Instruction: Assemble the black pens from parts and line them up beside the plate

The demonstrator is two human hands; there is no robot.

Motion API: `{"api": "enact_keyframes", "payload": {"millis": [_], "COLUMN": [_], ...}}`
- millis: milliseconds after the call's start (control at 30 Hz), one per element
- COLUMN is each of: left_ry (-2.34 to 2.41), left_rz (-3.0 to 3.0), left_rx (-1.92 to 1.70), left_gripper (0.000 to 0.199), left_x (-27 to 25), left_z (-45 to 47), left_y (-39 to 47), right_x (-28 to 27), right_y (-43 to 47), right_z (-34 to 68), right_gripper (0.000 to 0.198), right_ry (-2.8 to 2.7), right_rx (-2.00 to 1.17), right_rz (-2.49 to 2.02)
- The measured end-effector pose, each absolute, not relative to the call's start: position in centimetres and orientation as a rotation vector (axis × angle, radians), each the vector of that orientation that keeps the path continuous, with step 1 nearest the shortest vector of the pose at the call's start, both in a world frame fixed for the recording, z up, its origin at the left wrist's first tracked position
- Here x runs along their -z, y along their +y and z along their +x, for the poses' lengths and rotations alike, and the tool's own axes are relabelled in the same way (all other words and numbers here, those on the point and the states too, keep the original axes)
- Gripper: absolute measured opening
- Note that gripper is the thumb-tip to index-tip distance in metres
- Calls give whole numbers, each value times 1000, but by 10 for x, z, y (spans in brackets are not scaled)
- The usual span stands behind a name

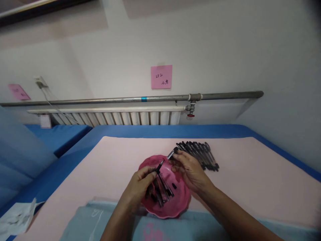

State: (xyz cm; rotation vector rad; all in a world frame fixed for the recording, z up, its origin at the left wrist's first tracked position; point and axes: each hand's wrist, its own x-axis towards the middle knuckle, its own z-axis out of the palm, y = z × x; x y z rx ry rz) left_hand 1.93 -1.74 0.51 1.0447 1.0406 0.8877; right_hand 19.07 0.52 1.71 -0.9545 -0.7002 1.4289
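Note:
Over a pink bowl (181, 202) with a wavy rim, my left hand (140, 183) is closed on a pen tip section (159, 165), black, its point slanting up to the right. My right hand (192, 169) pinches a clear pen barrel (171, 154) with a black end, tilted above the bowl's far rim. The two pieces are close but apart. Inside the bowl lie several clear and black pen parts (165, 189) and a small black piece (174, 185); my left fingers hide some of them. Beyond my right hand, several black pens (200, 152) lie side by side in a row.
A pale pink sheet (120, 160) covers the blue-edged table. Along the near edge lies a light blue cloth (82, 217). White paper (17, 217) rests at the lower left. Behind are a radiator (125, 117), a metal pipe (105, 99) and a pink note (161, 77) on the wall.

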Motion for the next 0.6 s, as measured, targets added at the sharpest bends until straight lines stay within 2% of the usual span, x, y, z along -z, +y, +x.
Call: {"api": "enact_keyframes", "payload": {"millis": [333,600], "left_ry": [1029,1130], "left_rz": [1001,953], "left_rx": [-920,-968], "left_gripper": [27,41], "left_x": [-4,6], "left_z": [29,32], "left_y": [-20,-20], "right_x": [-9,-6], "right_y": [-8,-16], "right_z": [177,169], "right_gripper": [13,13], "right_ry": [-950,-1062], "right_rx": [-1549,-1549], "right_rz": [-1023,-1103]}}
